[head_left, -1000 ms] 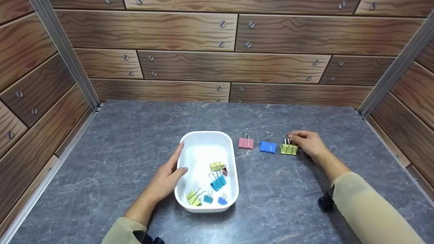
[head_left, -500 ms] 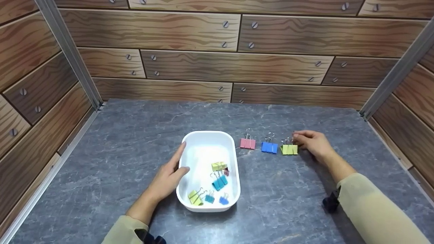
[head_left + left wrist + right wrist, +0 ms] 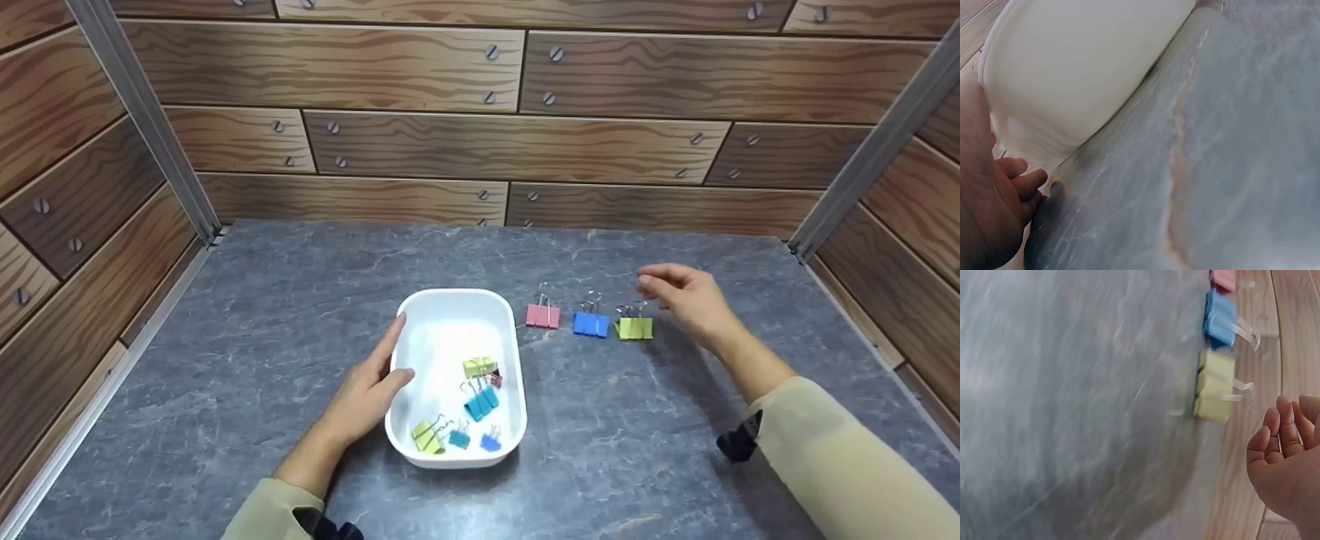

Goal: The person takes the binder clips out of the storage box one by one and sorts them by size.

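The person's left hand point(image 3: 991, 185) came in at the left edge, the upper part of it against the rim of a white tub point(image 3: 1081, 62) whose smooth outer wall filled much of the upper left. Lower down, several fingers point(image 3: 1028, 184) bent loosely near the tub's rounded lower end; whether their tips touched it could not be told. The tub stood on a grey marbled tabletop point(image 3: 1247, 135), which took up the right side and was crossed by a tan vein point(image 3: 1176, 146). A dark shadow lay just beside the fingers, and wood-patterned boards point(image 3: 972, 31) showed in the top left corner.
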### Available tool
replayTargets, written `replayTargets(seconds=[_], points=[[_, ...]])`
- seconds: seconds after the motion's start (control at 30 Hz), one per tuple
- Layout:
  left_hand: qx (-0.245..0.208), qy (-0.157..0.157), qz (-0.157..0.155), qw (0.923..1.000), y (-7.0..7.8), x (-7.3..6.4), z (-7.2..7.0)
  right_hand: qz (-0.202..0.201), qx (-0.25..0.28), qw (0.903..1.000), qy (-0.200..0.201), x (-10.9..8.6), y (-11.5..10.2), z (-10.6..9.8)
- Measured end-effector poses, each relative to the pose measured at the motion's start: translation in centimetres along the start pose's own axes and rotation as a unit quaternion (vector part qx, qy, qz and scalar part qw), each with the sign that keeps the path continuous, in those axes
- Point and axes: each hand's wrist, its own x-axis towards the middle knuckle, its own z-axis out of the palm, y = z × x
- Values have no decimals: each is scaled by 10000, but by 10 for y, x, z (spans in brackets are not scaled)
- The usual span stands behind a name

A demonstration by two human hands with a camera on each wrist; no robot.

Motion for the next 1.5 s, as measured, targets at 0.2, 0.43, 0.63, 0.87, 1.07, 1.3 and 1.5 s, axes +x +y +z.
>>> replayTargets(seconds=[0.2, 0.43, 0.63, 0.87, 1.07, 1.3, 1.5], points=[[-76, -19, -54, 10000, 1, -1, -1, -527, 217, 9979, -300, -11, -41, 25], [-64, 11, -68, 10000, 1, -1, 0, -858, 666, 9905, -848, -10, -49, 60], [-52, 17, -133, 9999, 3, -1, 0, -1169, 850, 9820, -1214, -21, -73, 90], [-30, 10, -143, 9999, 1, 0, 0, -1388, 1083, 9664, -1875, -36, -94, 120], [26, 29, -174, 9998, 2, -1, -1, -1470, 1009, 9543, -2400, -51, -108, 146], [49, 35, -64, 10000, 1, -1, -1, -1535, 1124, 9332, -3049, -68, -117, 173], [136, 72, 19, 9999, 1, 0, -1, -1547, 1122, 9170, -3503, -72, -113, 187]])
